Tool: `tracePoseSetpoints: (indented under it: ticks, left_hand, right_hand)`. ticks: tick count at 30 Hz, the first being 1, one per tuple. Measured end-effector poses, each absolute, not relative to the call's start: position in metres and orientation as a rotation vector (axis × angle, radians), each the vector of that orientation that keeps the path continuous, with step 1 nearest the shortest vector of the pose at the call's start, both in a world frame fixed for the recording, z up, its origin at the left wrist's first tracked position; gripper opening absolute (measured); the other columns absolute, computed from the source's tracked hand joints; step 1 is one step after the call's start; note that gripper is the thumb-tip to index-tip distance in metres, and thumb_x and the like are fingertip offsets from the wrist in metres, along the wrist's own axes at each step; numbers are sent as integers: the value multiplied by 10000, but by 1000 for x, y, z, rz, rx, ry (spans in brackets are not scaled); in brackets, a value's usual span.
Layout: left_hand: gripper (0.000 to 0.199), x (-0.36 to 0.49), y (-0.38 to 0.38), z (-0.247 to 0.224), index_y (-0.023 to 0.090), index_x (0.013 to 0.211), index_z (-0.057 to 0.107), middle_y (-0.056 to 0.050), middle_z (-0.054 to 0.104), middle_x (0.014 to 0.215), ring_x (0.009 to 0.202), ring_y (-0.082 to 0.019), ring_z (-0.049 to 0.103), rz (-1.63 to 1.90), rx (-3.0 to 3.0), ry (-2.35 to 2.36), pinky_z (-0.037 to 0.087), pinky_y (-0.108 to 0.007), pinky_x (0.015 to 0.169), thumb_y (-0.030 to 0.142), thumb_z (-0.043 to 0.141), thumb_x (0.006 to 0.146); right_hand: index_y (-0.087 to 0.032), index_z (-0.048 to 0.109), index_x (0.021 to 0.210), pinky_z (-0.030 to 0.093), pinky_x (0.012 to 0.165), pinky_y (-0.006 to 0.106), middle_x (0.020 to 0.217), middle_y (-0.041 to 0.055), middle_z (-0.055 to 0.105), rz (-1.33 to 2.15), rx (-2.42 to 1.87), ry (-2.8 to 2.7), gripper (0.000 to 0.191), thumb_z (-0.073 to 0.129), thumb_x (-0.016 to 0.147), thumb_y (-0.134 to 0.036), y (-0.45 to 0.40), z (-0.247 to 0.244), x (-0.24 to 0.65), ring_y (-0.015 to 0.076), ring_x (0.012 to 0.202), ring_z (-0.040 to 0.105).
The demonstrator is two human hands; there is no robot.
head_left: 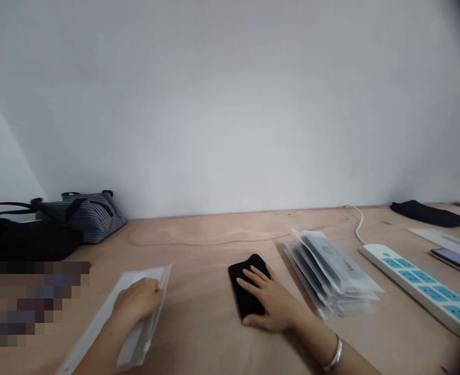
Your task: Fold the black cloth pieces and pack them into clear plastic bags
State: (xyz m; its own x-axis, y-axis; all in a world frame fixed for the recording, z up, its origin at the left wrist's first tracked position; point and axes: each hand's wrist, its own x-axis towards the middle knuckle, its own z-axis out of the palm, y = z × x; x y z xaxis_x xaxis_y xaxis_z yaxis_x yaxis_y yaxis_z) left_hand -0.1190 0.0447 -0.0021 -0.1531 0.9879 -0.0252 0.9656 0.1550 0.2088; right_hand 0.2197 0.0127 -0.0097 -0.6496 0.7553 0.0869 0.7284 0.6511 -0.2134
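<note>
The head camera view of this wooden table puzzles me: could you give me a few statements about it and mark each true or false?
The right hand rests on a folded black fabric piece. True.
The left hand grips steel scissors. False: it is on a flat translucent white plastic packet.
A silver bangle circles the right wrist. True.
A stack of clear plastic packets lies left of the black fabric. False: it lies to its right.
A white power strip with blue sockets lies on the light wooden table. True.
</note>
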Motion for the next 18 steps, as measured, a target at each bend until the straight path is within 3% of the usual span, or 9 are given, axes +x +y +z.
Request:
tracePoseSetpoints:
  ticks: [4,11,18]
  left_hand:
    - [195,-65,41,-17,189,604,580,-53,603,744,758,-220,571,292,2186,2035,369,-294,647,221,461,756]
    - [230,21,43,-41,197,696,617,-20,598,844,874,-172,532,468,2322,1791,340,-254,705,210,423,819]
    - [243,26,50,-43,195,685,608,-21,583,855,874,-173,522,528,2303,1722,345,-263,713,214,413,830]
  right_hand:
    - [-239,103,1392,-7,1019,528,1442,92,152,322,-1323,-2656,790,442,766,-580,16,-21,217,287,1308,94]
    - [-267,236,1365,35,1025,521,1413,58,259,346,-1480,-2431,548,392,842,-313,17,-26,208,251,1299,167]
    - [-276,195,1373,68,1039,483,1413,42,260,465,-1446,-2239,520,327,872,-296,11,-26,203,197,1305,161]
